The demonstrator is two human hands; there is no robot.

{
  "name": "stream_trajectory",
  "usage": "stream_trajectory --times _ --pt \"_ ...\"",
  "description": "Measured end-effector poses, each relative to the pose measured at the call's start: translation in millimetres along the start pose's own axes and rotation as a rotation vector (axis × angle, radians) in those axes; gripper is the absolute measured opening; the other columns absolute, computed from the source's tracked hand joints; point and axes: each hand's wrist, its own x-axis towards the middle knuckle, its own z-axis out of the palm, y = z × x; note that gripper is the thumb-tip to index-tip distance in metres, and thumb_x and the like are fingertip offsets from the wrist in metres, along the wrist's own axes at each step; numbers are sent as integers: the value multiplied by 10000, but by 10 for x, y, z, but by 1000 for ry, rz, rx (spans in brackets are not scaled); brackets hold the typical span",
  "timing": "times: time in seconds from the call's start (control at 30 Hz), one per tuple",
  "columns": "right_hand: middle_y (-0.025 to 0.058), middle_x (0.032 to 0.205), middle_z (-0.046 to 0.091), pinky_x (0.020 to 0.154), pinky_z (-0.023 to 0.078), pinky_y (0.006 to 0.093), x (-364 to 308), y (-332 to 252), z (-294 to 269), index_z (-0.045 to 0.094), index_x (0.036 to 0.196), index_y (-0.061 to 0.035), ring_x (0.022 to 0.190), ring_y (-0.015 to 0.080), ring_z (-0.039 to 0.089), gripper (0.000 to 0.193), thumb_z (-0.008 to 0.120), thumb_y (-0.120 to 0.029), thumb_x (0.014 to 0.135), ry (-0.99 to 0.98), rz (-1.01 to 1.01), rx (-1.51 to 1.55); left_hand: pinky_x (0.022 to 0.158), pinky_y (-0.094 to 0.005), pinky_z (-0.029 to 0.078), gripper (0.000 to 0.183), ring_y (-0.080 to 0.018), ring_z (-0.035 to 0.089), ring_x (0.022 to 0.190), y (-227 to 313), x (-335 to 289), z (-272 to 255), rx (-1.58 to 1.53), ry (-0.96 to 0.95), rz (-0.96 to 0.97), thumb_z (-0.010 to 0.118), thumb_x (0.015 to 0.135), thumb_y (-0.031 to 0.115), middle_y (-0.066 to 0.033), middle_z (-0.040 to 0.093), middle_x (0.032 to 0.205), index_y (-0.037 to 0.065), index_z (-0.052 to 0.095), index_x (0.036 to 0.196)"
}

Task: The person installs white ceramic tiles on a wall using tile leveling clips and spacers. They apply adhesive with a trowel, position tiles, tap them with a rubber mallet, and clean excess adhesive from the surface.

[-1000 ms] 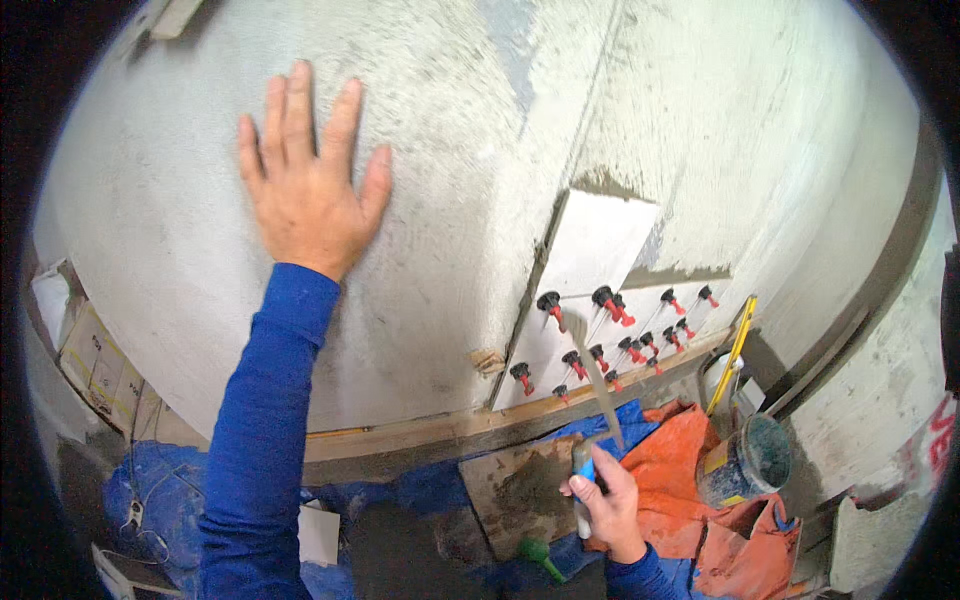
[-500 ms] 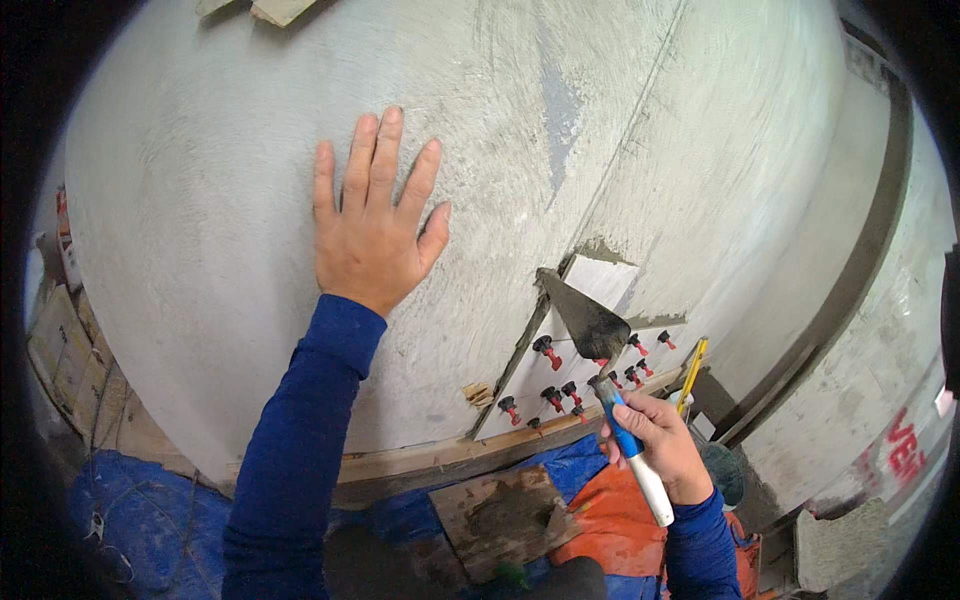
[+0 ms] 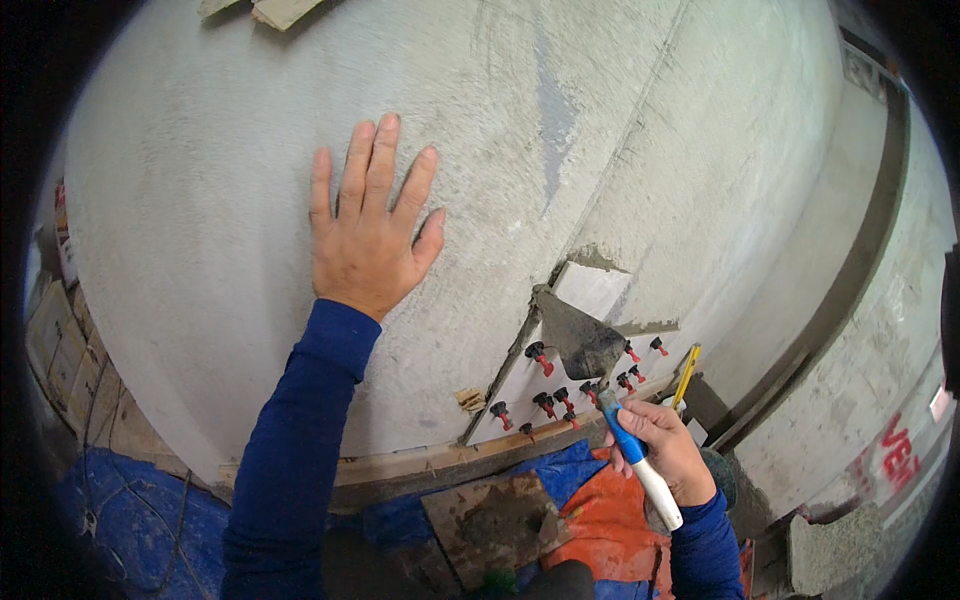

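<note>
Pressing flat on the grey plastered wall (image 3: 200, 250), my left hand (image 3: 367, 235) is spread wide, fingers fanned upward, palm against the rough surface and holding nothing. My right hand (image 3: 665, 450) is lower and off to the right, closed around the blue-and-white handle of a trowel (image 3: 590, 350) — its pointed blade, smeared with grey mortar, reaches up and to the left from my knuckles toward the white tile (image 3: 592, 290) set in the wall. Just beside the blade, red-capped levelling clips (image 3: 540, 358) stick out along the tile joints. Beneath that hand lie an orange sheet (image 3: 600, 530) and a mortar-caked board (image 3: 495, 525) on blue sheeting (image 3: 130, 530) — a yellow tool (image 3: 686, 372) stands just above my right knuckles.
</note>
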Motion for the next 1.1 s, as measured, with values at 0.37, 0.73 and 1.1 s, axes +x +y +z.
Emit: stream_trajectory --times 0.37,0.73,1.1 --pt "66 853 665 547 530 271 -295 362 585 613 1199 4 661 139 658 308 580 -284 1098 202 -99 99 1281 -564 202 658 -284 278 1568 16 7 -17 -5 -10 -10 702 922 412 -103 351 1682 264 508 1533" --pt "49 810 600 537 508 280 735 1188 2011 570 1128 0 616 127 624 282 528 -278 1122 334 -498 338 1280 -567 198 590 -288 280 1570 24 43 -76 38 -35 -4 659 945 424 -113 361 1675 248 550 1497" --pt "13 685 607 528 457 251 962 1288 2197 592 1325 47 576 68 563 382 570 -268 1109 505 -490 388 1289 -560 134 604 -301 243 1581 34 26 -50 51 -48 11 639 960 423 -139 340 1682 227 531 1522"
